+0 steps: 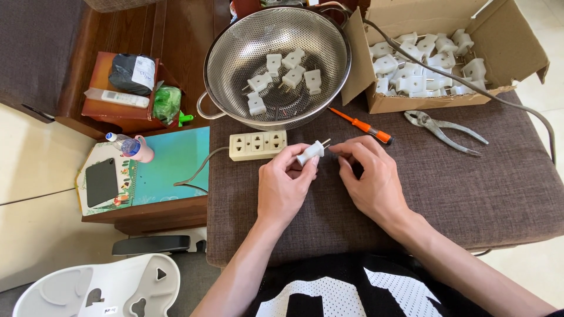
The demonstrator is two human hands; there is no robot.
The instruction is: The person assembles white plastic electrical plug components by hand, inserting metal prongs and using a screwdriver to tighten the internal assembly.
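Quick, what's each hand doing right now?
Left hand: closed on a white plug.
Right hand: fingers pinched at the plug's prongs; whether it grips them cannot be told.

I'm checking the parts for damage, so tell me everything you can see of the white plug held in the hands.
The small white plastic plug has two thin metal prongs pointing up and to the right. It lies tilted above the brown fabric surface, pinched in the left hand. The right hand fingertips meet its prong end. No damage is visible.
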